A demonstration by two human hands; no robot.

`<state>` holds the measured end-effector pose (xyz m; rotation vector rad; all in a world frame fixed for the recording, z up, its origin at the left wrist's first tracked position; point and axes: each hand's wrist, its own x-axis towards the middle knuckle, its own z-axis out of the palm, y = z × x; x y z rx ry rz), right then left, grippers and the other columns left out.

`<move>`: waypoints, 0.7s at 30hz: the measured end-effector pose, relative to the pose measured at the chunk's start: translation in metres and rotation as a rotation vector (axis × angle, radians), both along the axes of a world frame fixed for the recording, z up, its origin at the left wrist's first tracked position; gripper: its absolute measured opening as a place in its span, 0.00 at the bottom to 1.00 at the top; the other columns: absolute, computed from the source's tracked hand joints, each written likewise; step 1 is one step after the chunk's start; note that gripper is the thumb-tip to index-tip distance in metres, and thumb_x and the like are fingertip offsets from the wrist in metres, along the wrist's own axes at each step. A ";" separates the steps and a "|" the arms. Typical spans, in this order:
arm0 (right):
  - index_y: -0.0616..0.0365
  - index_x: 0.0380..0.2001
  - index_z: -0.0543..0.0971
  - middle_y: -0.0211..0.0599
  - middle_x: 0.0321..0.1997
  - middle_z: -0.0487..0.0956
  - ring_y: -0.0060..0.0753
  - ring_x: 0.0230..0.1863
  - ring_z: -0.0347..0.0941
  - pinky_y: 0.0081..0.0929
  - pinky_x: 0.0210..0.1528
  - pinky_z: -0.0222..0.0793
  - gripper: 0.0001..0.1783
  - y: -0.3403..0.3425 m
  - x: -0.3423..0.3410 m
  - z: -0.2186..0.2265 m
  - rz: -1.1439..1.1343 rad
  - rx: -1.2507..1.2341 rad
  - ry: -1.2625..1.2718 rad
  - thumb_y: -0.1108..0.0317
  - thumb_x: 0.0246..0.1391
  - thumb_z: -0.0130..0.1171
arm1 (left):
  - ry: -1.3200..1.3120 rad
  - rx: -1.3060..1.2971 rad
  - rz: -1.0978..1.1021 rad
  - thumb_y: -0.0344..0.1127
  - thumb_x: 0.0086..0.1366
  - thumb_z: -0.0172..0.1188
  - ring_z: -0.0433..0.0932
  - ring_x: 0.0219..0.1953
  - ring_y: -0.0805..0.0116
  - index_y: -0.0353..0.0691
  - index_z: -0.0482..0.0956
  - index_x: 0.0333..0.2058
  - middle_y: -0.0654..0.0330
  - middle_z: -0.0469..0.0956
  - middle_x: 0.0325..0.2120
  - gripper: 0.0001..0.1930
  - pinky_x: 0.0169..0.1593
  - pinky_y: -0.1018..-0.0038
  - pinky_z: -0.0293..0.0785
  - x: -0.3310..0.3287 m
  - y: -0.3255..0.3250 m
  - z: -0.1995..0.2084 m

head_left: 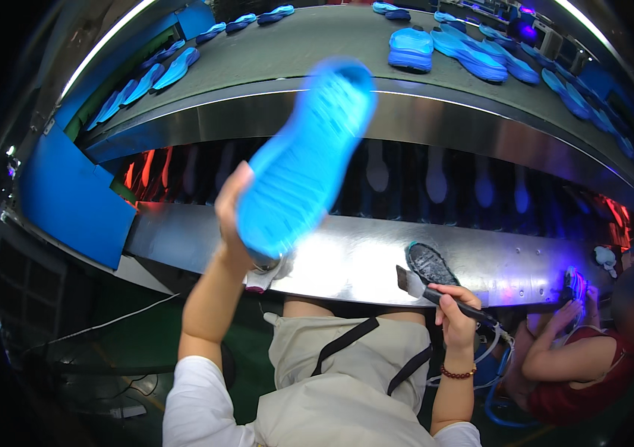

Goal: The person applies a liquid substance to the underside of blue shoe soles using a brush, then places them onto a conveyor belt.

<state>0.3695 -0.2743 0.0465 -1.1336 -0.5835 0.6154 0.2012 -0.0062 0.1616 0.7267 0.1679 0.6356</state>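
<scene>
My left hand [232, 212] grips a bright blue shoe sole [303, 167] by its near end and holds it up over the steel ledge. Motion blurs the sole's far end, and its ribbed face shows. In my right hand [456, 320] is a brush [451, 298] with a flat head and a black handle. A pale tube trails from the handle's rear end. Just beyond the brush, a dark, textured outsole [431, 262] lies on the ledge. The brush head overlaps it in the view; I cannot tell whether they touch.
A dark conveyor belt [294, 46] runs across the back, bearing several blue soles [473, 56]. Below it is a slot with more soles [436, 175] and red light at both ends. The steel ledge [354, 242] spans before me. At right a person [578, 357] handles a shoe part.
</scene>
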 end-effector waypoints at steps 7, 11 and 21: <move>0.69 0.33 0.75 0.52 0.36 0.77 0.17 0.15 0.65 0.10 0.18 0.61 0.08 0.001 -0.012 -0.020 0.012 -0.045 0.058 0.75 0.49 0.53 | -0.491 -0.433 0.451 0.55 0.61 0.33 0.52 0.61 0.51 0.35 0.46 0.59 0.45 0.51 0.58 0.35 0.61 0.55 0.49 0.076 0.151 0.060; 0.68 0.34 0.75 0.52 0.37 0.77 0.17 0.16 0.67 0.10 0.19 0.63 0.09 -0.014 -0.005 -0.029 -0.031 -0.056 0.109 0.74 0.50 0.54 | 0.104 0.398 0.329 0.52 0.58 0.47 0.53 0.60 0.51 0.39 0.51 0.59 0.46 0.52 0.58 0.35 0.60 0.58 0.52 0.165 0.092 0.067; 0.68 0.38 0.73 0.50 0.41 0.75 0.30 0.35 0.74 0.22 0.39 0.70 0.14 -0.023 -0.009 -0.028 -0.011 0.047 0.102 0.76 0.45 0.58 | 0.630 1.998 0.873 0.50 0.52 0.57 0.70 0.45 0.54 0.34 0.74 0.33 0.51 0.74 0.39 0.22 0.50 0.66 0.65 0.219 0.088 0.053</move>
